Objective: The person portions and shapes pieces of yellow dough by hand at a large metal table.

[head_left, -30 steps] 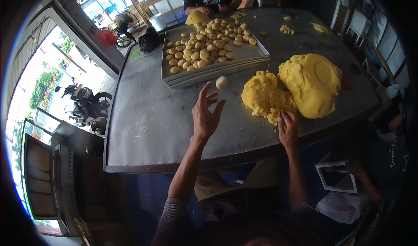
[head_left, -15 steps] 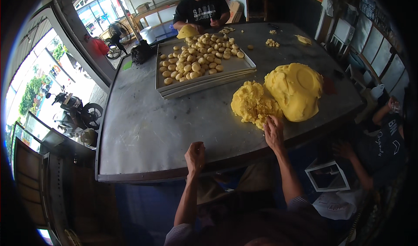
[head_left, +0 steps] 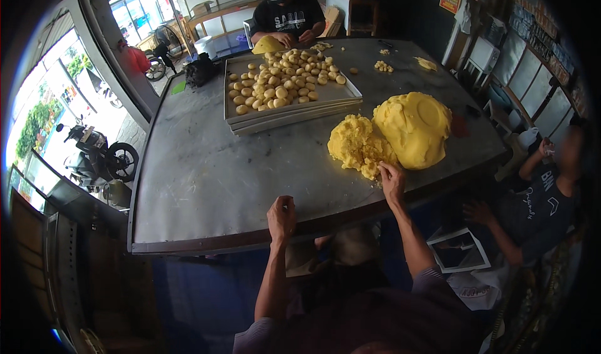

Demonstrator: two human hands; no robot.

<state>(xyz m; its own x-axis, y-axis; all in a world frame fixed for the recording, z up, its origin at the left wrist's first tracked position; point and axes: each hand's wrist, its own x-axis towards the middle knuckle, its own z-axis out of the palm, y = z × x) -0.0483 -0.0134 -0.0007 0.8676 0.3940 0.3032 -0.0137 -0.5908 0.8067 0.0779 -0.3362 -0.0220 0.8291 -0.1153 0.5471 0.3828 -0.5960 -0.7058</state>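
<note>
In the head view, has drawn the left hand (head_left: 282, 218) back from beside the tray (head_left: 338, 95) to the worktop's (head_left: 206, 185) near edge, with fingers curled; cannot tell around what. Pinches crumbly dough (head_left: 355, 142) at its front with the right hand (head_left: 392, 183), apparently working one-handed there. Looks yellow, rough, loose, against the smooth lump (head_left: 413, 131), nearer than the tray's pale balls (head_left: 275, 84).
</note>
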